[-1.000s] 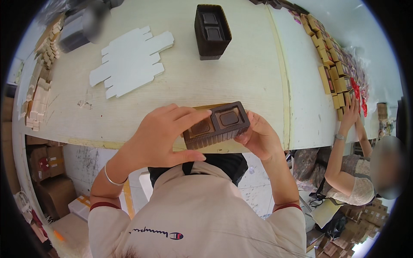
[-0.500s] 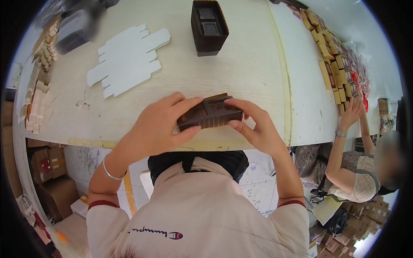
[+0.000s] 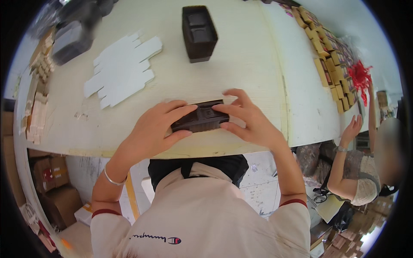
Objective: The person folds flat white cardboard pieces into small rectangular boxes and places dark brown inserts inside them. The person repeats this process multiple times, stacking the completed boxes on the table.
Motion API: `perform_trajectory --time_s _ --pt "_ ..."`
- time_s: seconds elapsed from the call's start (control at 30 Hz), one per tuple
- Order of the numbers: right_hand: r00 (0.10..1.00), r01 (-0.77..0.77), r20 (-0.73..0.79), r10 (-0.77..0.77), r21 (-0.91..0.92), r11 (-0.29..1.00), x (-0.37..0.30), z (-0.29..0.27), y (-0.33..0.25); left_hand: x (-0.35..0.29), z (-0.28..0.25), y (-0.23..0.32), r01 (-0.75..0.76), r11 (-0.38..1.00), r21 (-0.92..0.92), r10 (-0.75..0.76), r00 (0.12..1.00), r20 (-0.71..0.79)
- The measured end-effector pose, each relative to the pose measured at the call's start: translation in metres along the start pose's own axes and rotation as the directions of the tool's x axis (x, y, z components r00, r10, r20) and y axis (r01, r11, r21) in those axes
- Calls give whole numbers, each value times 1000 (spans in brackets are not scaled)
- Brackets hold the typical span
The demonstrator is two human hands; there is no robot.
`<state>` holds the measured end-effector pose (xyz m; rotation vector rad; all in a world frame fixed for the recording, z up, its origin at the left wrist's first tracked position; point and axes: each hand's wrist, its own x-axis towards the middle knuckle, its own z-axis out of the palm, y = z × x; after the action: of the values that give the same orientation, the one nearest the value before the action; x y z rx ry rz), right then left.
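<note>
A dark brown plastic tray [image 3: 205,125] with moulded compartments lies near the front edge of the table, between my two hands. My left hand [image 3: 155,125] grips its left end, thumb along the near side and fingers over the top. At the right end my right hand [image 3: 251,122] pinches it, thumb on the near side and a finger on top, while another finger is lifted off. Farther back stands a stack of similar dark trays [image 3: 198,45]. To its left lie flat white carton blanks [image 3: 122,71].
Folded cartons [image 3: 38,112] line the table's left edge, with dark plastic stacks [image 3: 72,42] behind. Many small yellow-brown boxes [image 3: 333,71] fill the far right. A co-worker's hand [image 3: 353,128] is beside them, near a red stringy bundle [image 3: 359,77]. Brown cardboard boxes [image 3: 60,202] stand below left.
Both hands and the tray have shifted slightly left in the picture, and the tray looks flatter. A right finger has lifted off it. The co-worker's red bundle has come up into fuller view.
</note>
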<state>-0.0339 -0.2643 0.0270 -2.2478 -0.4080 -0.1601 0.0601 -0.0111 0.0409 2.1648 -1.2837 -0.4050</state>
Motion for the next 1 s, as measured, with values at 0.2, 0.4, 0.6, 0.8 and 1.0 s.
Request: perform_trajectory --time_s 0.2,0.4,0.6,0.8,1.0 --pt "997 -68 40 65 88 994 -1 12 8 2 7 6 12 973 230 -21 999 36" --pt "988 45 151 -16 -197 979 -1 5 5 -2 6 -3 -18 958 286 -20 991 132" --pt "993 30 118 20 -405 914 -14 20 -7 -11 14 -8 -118 929 350 121 993 13" --pt "994 -106 -25 104 -152 983 -54 -15 24 -22 4 -28 -24 946 322 81 983 -167" --pt "864 -449 -445 237 -466 762 -72 -109 86 -49 -50 -81 426 847 319 -267 859 -437"
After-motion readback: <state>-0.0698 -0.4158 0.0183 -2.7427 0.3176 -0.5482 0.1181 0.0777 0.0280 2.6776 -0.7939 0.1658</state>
